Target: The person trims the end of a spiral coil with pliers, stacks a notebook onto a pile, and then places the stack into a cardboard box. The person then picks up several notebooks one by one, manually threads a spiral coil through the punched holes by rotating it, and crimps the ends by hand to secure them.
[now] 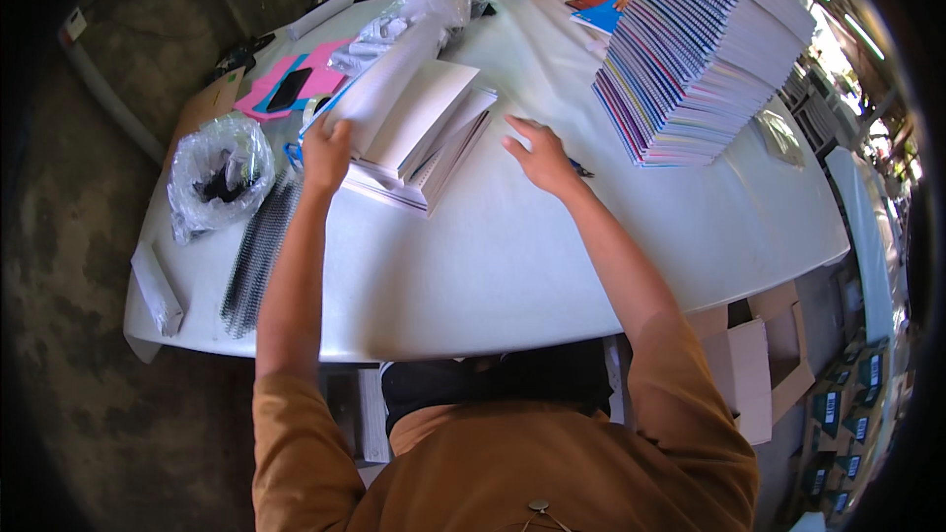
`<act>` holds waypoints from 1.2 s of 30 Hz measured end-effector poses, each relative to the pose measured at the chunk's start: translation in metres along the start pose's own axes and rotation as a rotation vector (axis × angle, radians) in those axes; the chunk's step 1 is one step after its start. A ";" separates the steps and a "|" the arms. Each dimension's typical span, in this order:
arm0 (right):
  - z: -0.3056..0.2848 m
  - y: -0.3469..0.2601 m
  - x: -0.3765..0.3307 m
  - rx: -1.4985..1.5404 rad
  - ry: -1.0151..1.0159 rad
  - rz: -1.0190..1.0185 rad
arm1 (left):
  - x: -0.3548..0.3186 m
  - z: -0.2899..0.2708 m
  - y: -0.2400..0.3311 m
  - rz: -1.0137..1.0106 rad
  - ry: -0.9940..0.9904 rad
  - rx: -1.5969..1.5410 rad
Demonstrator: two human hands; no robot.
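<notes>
Left hand (326,153) clamped on white paper stack (414,133); right hand (540,160) spread flat, empty, blue pen (579,170) just beside.

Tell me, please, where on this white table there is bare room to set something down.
The widest bare patch of the white table lies along the near edge, between the paper stack under the left hand and the tall notebook pile. The right hand rests at its far side. The left end is crowded: spiral bindings, a plastic bag, pink sheets.
</notes>
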State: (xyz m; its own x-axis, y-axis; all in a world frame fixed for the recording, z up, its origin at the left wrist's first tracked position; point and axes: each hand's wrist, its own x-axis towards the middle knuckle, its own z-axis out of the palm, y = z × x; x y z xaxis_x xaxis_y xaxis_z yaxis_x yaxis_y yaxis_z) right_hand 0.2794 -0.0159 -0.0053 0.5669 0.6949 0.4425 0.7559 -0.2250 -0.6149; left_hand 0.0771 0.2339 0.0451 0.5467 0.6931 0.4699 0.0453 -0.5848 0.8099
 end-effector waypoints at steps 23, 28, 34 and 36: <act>0.018 -0.064 0.185 1.628 -0.102 0.898 | -0.049 0.022 0.005 0.440 -0.005 0.112; 0.008 -0.048 0.166 1.024 -0.113 0.484 | -0.056 0.012 0.015 0.521 -0.185 0.201; -0.052 -0.104 0.022 1.423 0.181 0.049 | -0.068 0.002 0.053 -0.160 0.214 -0.655; -0.040 -0.093 -0.041 1.595 0.224 0.132 | -0.093 0.001 0.058 -0.317 -0.160 -1.136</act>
State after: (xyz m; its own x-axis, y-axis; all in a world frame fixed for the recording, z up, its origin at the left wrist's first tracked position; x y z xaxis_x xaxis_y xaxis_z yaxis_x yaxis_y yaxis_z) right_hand 0.1988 -0.0508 0.0597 0.7389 0.5887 0.3279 -0.3112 0.7297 -0.6088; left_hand 0.0298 0.1353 0.0482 0.7463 0.6320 0.2087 -0.5255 0.3671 0.7675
